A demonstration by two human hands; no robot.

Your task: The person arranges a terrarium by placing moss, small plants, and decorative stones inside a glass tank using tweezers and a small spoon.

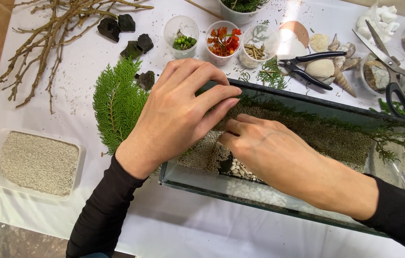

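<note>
Glass walls with a dark rim form the long, narrow tank (197,184) that lies slantwise across the white cloth (173,229), its near wall clear enough to show the layers inside. Fine grey-brown sand (336,138) fills most of it, evenly spread toward the right end; at the left end a patch of small white pebbles (239,170) shows through where the sand is thin, with a dark gap beside it. Green sprigs lie along the far wall (355,119), reflected in the glass.

The left hand (176,114) reaches over the tank's left end, palm down, fingers bent and extended over the sand; nothing shows in its grasp. The right hand (271,150) lies just beside it, lower in the tank, fingers curled down into the sand near the pebbles; whether they pinch anything cannot be told, as the fingertips are hidden. The two hands nearly touch.

Left of the tank rests a flat cypress frond (116,102), with dark stones (126,33) and bare twigs (52,36) beyond. A shallow tray of pale sand (37,162) sits at the near left. Behind the tank stand small cups of green berries (182,42), red blossoms (222,42) and dry bits, then black pliers (307,64), seashells (329,64) and scissors (395,71).
</note>
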